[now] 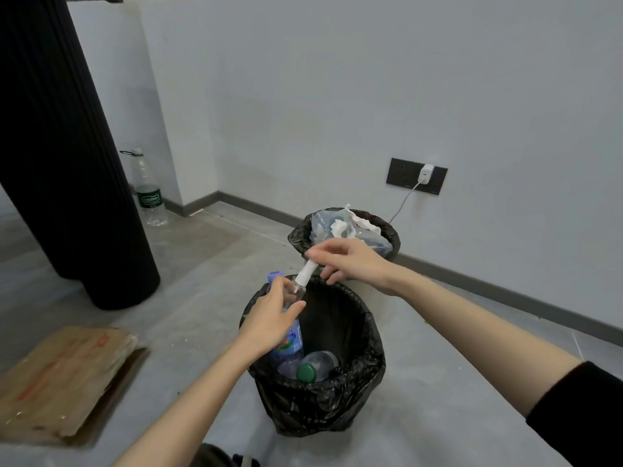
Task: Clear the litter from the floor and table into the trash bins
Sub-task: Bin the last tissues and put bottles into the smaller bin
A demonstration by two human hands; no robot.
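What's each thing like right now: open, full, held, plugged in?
Left hand: grips bottle.
Bottle: uncapped, paper in neck.
Right hand: pinches paper.
Near bin: open, part full.
Far bin: heaped full.
Charger: plugged in.
Floor bottle: upright, capped.
Cardboard: lying flat.

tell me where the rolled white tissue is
In the head view, centre, the rolled white tissue is pinched by the right hand, its lower end at the mouth of the clear bottle the left hand holds over the near black-lined bin.
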